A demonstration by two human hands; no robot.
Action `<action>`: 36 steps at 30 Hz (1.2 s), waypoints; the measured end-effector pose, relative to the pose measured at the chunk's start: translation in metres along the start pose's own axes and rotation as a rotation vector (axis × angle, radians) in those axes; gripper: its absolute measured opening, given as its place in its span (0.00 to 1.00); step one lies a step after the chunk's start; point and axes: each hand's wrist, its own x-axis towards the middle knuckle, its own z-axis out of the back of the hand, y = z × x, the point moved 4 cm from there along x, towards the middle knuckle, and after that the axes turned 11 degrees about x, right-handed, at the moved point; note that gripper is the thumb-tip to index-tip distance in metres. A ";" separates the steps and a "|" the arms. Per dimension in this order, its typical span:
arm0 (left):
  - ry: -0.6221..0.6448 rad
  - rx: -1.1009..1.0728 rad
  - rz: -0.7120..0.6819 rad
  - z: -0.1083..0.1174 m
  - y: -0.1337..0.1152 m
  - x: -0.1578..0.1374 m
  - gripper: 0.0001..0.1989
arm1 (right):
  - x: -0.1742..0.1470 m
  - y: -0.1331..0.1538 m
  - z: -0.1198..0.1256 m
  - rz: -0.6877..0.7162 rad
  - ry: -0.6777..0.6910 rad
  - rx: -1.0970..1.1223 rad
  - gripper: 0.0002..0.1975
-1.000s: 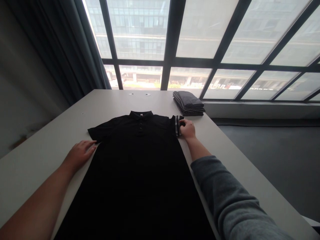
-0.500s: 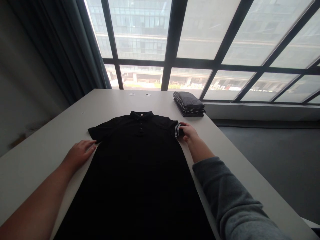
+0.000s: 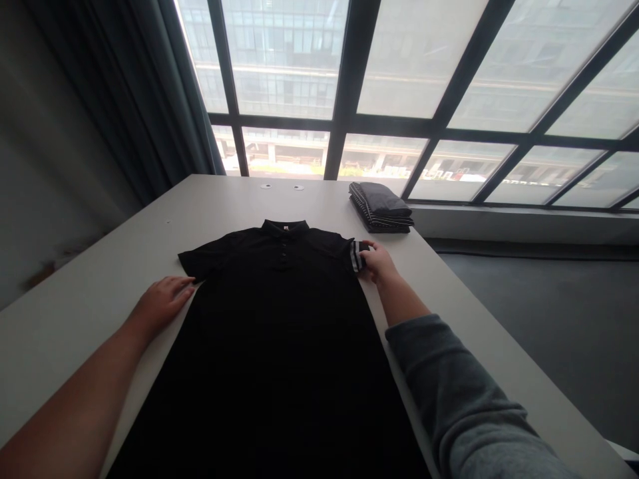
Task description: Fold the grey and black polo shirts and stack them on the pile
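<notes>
A black short-sleeved polo shirt [image 3: 284, 332] lies spread face up, its collar toward the window and its lower part running out of the bottom of the view. At the left sleeve's hem, my left hand [image 3: 162, 303] rests on the table with fingers stretched out, the fingertips touching the sleeve's lower corner. My right hand [image 3: 378, 261] pinches the cuff of the other sleeve between thumb and fingers. White stripes [image 3: 356, 257] show on that sleeve beside the fingertips.
Folded dark garments [image 3: 382, 206] are stacked at the far right corner of the white table [image 3: 224, 199]. Two round fittings sit near its back edge. Beyond stand a framed window and a dark curtain [image 3: 120, 86]. Grey floor [image 3: 539, 313] lies past the right edge.
My right hand has turned the sleeve cuff slightly, so its white stripes show more broadly. My left hand stays at the other sleeve. The view has shifted a little.
</notes>
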 end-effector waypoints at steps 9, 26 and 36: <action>-0.001 -0.014 0.020 0.003 -0.001 0.000 0.33 | -0.017 0.035 -0.005 0.246 -0.020 -0.221 0.25; 0.004 -0.030 0.016 0.008 -0.007 0.000 0.34 | -0.069 0.044 -0.057 0.328 0.712 -0.855 0.35; -0.002 -0.030 0.014 0.002 0.000 -0.001 0.34 | -0.048 0.008 -0.053 0.107 0.612 -0.885 0.40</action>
